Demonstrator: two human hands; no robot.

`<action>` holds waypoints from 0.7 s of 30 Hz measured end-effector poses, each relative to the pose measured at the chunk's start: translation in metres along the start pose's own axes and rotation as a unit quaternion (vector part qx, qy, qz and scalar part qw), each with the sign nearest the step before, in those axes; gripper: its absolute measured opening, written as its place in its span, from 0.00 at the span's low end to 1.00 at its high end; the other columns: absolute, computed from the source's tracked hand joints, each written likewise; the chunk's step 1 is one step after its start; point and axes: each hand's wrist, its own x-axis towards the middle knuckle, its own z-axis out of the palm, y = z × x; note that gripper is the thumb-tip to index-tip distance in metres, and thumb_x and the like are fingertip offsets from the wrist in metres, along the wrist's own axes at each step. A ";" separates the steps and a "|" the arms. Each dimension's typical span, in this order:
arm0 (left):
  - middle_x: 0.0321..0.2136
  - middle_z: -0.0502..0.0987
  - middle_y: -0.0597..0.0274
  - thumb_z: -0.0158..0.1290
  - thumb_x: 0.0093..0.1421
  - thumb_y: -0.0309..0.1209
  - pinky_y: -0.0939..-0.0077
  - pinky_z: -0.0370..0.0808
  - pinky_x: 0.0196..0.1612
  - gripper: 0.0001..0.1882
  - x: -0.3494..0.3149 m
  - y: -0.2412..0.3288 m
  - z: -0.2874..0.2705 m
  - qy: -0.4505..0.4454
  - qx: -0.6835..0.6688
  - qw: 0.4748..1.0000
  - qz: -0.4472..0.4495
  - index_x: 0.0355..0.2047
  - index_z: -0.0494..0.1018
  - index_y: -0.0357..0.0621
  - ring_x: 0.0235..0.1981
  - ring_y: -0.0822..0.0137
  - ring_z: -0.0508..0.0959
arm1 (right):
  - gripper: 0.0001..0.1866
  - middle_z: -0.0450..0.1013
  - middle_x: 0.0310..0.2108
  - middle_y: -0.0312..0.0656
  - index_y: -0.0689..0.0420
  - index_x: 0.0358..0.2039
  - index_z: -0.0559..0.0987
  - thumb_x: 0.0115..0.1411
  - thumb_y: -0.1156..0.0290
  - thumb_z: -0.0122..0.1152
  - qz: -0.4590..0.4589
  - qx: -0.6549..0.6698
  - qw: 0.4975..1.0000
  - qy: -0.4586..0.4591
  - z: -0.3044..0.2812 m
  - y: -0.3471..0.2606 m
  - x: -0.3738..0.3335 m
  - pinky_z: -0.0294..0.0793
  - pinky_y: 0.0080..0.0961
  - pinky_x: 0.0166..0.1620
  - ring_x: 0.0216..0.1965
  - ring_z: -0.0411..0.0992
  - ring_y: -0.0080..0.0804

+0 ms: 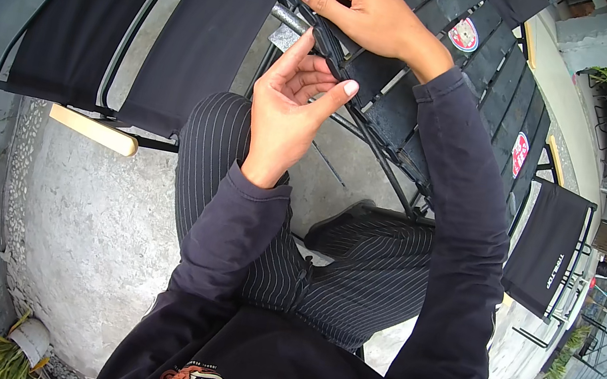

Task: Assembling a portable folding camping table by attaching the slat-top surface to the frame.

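Observation:
Between my two hands is a long black ribbed part [318, 30], held tilted above the near left edge of the slatted table. A speckled silver metal tube [289, 20] shows beside it, and just below the tube is a small flat grey piece [283, 37]. My left hand [285, 109] supports the part from below, its fingers curled behind it and the index tip by the tube. From above, my right hand [378, 18] grips the part, thumb pressed along its upper end; its other fingers are mostly hidden. I cannot tell the part's exact kind.
The black slatted table [391, 114] carries round red-and-white stickers [464, 34]. A black folding chair [198, 41] with a wooden armrest [93, 130] stands at the left, another chair [549, 249] at the right. A potted plant [29, 340] sits at the lower left.

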 end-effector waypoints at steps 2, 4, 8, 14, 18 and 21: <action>0.36 0.75 0.62 0.64 0.52 0.22 0.82 0.77 0.41 0.32 0.000 0.000 0.002 -0.001 -0.002 0.999 0.050 0.57 0.66 0.30 0.35 0.76 0.77 | 0.26 0.55 0.10 0.40 0.65 0.19 0.72 0.66 0.55 0.52 0.002 -0.009 1.000 0.006 0.002 0.000 0.000 0.51 0.29 0.20 0.14 0.50 0.23; 0.34 0.77 0.62 0.64 0.54 0.25 0.83 0.76 0.39 0.27 0.003 0.001 0.002 0.016 -0.001 1.000 0.022 0.53 0.69 0.30 0.34 0.76 0.77 | 0.26 0.55 0.09 0.42 0.65 0.18 0.71 0.67 0.56 0.51 0.005 -0.021 1.000 0.014 0.002 0.005 -0.001 0.51 0.31 0.19 0.13 0.50 0.26; 0.27 0.80 0.61 0.62 0.58 0.35 0.84 0.74 0.31 0.18 0.021 0.008 -0.005 0.035 0.051 0.998 -0.023 0.40 0.76 0.30 0.27 0.76 0.78 | 0.27 0.55 0.10 0.49 0.65 0.15 0.65 0.67 0.59 0.49 -0.046 -0.050 0.998 0.013 0.002 0.007 0.002 0.51 0.36 0.20 0.12 0.50 0.40; 0.27 0.80 0.59 0.63 0.57 0.35 0.83 0.76 0.31 0.18 0.023 0.020 -0.007 0.043 0.081 0.995 -0.026 0.38 0.78 0.29 0.27 0.74 0.79 | 0.27 0.57 0.12 0.52 0.65 0.14 0.63 0.68 0.60 0.45 -0.041 -0.094 0.995 -0.004 0.002 0.006 0.002 0.55 0.40 0.23 0.15 0.55 0.46; 0.27 0.80 0.58 0.63 0.56 0.35 0.82 0.77 0.33 0.19 0.027 0.018 -0.009 0.038 0.105 0.994 -0.021 0.38 0.78 0.27 0.27 0.74 0.80 | 0.25 0.61 0.14 0.50 0.64 0.16 0.67 0.67 0.61 0.45 -0.008 -0.122 0.991 -0.044 -0.002 0.003 0.003 0.58 0.40 0.27 0.19 0.60 0.45; 0.27 0.80 0.57 0.63 0.56 0.34 0.81 0.77 0.33 0.18 0.027 0.017 -0.011 0.033 0.100 0.994 -0.023 0.37 0.78 0.27 0.27 0.73 0.79 | 0.19 0.69 0.21 0.45 0.61 0.23 0.74 0.66 0.62 0.46 -0.027 -0.179 0.980 -0.078 -0.005 0.003 0.003 0.64 0.35 0.34 0.28 0.66 0.41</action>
